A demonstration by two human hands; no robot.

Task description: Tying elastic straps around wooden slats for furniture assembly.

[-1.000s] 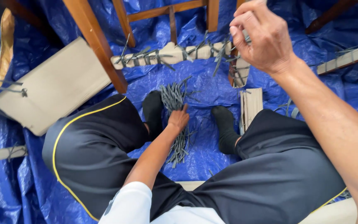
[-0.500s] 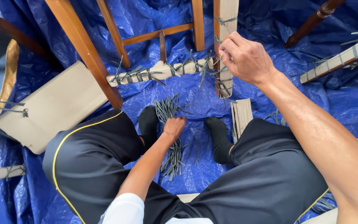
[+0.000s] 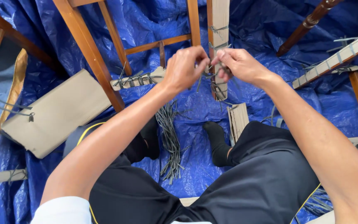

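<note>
Both grips pinched together — left hand (image 3: 184,68), right hand (image 3: 239,64) — on a grey tie (image 3: 209,75); tie mostly hidden.

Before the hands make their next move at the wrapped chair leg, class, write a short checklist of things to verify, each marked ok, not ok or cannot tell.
1. Both hands at the leg: ok. Left hand and right hand meet at the cardboard-wrapped leg.
2. Tie held in the fingers: ok. A grey tie runs between the fingertips of both hands.
3. Tie fully round the leg: cannot tell, the hands hide it.
4. Cardboard snug higher up: ok. Ties above the hands already bind it.
5. Spare ties within reach: ok. The pile lies on the tarp between the feet.
</note>
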